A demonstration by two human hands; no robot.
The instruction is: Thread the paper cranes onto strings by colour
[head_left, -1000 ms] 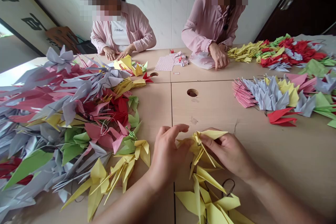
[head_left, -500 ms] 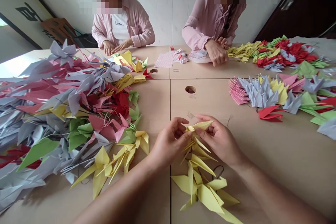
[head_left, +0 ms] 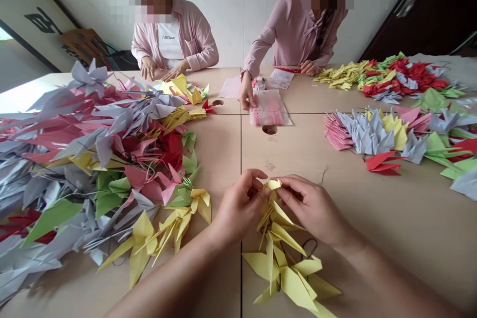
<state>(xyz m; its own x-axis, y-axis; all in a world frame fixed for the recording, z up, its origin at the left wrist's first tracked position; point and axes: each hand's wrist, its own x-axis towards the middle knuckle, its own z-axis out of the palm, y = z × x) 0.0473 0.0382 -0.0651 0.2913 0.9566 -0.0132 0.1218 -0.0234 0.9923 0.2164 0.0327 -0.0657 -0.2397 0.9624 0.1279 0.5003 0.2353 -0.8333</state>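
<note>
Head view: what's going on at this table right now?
The person's left hand and right hand pinch a yellow crane together, at the top of a yellow bunch lying on the table. A big mixed-colour pile lies to their left. Across the table sit two other people; a co-worker's hand rests at the edge of a clear bag.

A strand of yellow paper cranes (head_left: 285,258) lies on the table, top end pinched up.

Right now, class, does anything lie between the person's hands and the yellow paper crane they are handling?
Nothing visible does: the left hand and the right hand both pinch the yellow paper crane directly.
</note>
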